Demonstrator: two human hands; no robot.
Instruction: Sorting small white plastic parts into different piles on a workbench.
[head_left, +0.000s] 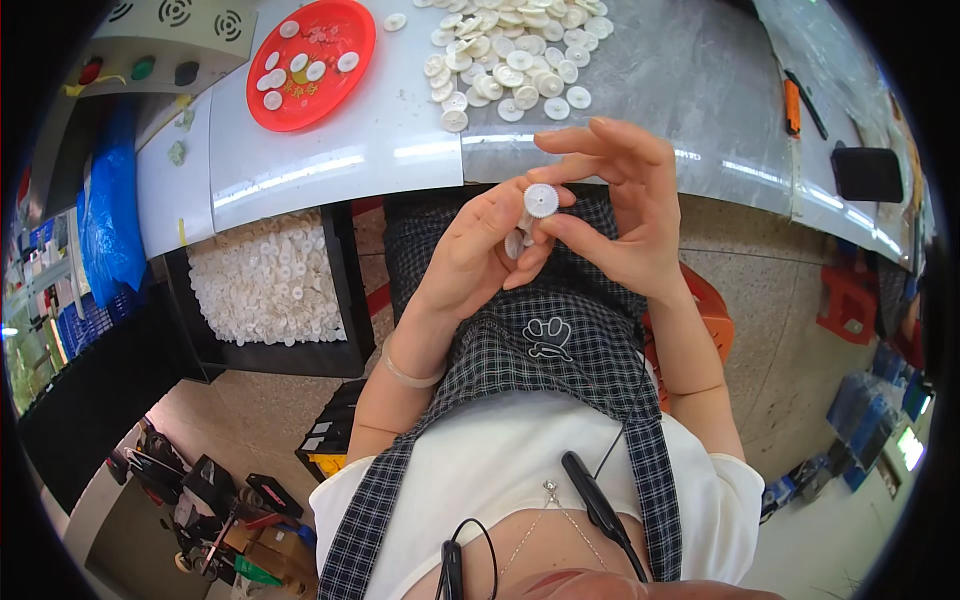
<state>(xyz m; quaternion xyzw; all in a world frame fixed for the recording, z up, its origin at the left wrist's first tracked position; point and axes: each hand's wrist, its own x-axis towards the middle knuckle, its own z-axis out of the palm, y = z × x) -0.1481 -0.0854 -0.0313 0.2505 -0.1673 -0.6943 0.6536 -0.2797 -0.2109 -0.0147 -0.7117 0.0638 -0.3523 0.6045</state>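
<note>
A small white plastic gear (541, 201) with a toothed rim is held up in front of my apron, just off the table's near edge. My left hand (468, 250) is closed, its fingertips at the gear's left side. More white gears (514, 243) show between its lower fingers. My right hand (630, 215) pinches toward the same gear, thumb below and a fingertip above, with its other fingers raised. Beyond both hands a heap of similar white gears (520, 62) lies on the grey tabletop (670, 100).
A red plate (262, 92) with several white gears stands at the far left. Below the table's left part, a black bin (355, 310) is filled with small white pieces. An orange-handled cutter (792, 105) and a dark phone-like object (866, 174) lie at right. A control box (150, 50) is upper left.
</note>
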